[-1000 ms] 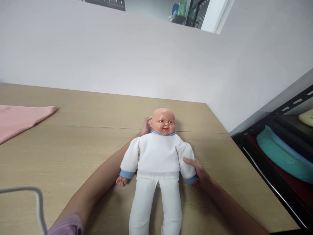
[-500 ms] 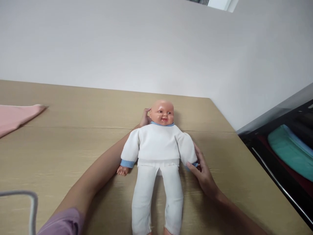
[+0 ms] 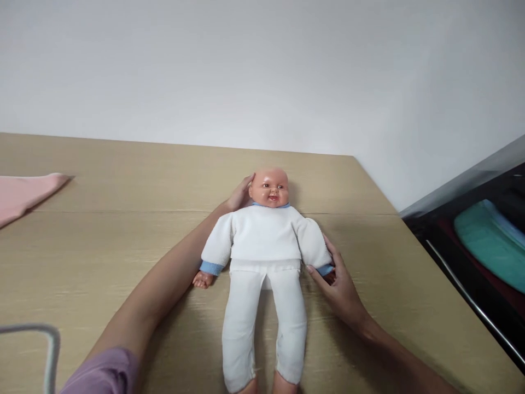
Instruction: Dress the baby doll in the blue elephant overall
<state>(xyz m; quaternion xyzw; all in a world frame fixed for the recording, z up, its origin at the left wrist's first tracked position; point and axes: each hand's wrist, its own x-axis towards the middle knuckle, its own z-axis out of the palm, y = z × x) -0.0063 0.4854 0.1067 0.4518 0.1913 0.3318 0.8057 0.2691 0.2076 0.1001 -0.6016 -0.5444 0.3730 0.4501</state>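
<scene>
A baby doll with a bald head lies face up on the wooden table, dressed in a white top with blue cuffs and white trousers. My left hand cups the side of its head, fingers partly hidden behind it. At the doll's arm on the right, my right hand curves around the sleeve near the blue cuff, its thumb on the near side. The doll's other arm rests over my left forearm, its small hand showing palm up. Its bare lower legs reach the bottom edge of the picture.
On the left of the table lies a pink cloth. A grey bent tube or cable shows at lower left. Beyond the right edge stands a black object with a teal item in it. A white wall is behind.
The view has shifted slightly. My left hand shows more beside the doll's head, and my right thumb has moved off the blue cuff toward the doll's side. More of the doll's legs shows.
</scene>
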